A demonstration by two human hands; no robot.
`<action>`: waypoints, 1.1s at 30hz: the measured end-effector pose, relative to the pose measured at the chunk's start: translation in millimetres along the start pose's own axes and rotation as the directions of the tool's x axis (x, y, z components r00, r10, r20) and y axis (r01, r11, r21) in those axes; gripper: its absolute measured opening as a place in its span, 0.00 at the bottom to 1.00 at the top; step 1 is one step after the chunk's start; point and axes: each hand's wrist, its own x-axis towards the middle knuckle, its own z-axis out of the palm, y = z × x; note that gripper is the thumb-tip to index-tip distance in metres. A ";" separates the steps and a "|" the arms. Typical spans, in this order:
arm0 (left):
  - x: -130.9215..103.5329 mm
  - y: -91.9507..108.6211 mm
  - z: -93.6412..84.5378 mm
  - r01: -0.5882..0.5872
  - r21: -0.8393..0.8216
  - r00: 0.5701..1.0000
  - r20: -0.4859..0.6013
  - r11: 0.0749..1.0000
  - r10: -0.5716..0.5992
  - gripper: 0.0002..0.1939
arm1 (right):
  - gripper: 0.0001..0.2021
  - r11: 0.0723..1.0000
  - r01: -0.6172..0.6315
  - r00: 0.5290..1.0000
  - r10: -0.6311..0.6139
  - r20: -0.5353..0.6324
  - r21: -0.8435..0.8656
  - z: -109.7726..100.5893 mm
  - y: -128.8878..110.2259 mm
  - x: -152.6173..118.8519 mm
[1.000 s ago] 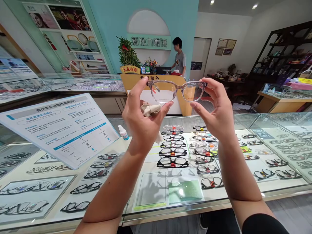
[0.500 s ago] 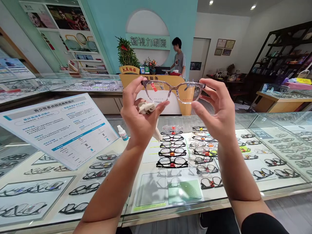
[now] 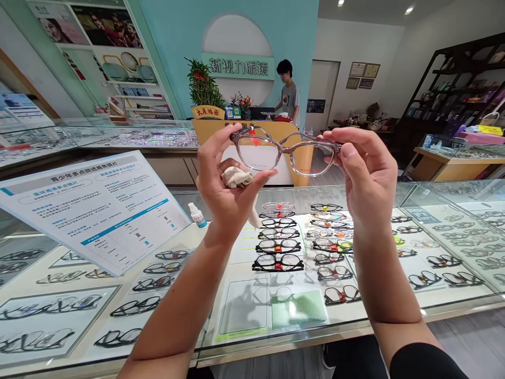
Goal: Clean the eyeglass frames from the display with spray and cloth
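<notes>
A pair of clear grey-brown eyeglasses (image 3: 283,149) is held up in front of me between both hands, its lenses slightly tilted down to the right. The fingers of my left hand (image 3: 226,181) pinch the frame at its left corner. A crumpled whitish cloth (image 3: 236,178) is tucked in that same hand, one end hanging below the thumb. My right hand (image 3: 369,173) grips the right corner and temple between thumb and fingers. A red tag (image 3: 253,138) shows behind the left lens.
Below lies a glass display counter (image 3: 284,339) with rows of eyeglasses (image 3: 278,262). A printed sheet (image 3: 98,210) and a small spray bottle (image 3: 197,215) are at left. Beyond, a person (image 3: 290,95) stands behind a yellow desk (image 3: 302,168) with a plant (image 3: 203,84).
The eyeglasses have tilted, their right side dropping a little and shifting right. My right hand has moved slightly right and its thumb has come up onto the frame's corner.
</notes>
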 end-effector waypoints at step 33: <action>7.8 -1.2 -12.6 0.104 0.018 0.946 0.308 0.994 -0.104 0.42 | 0.07 0.988 -0.065 0.977 0.092 0.191 -0.141 -8.2 1.9 6.5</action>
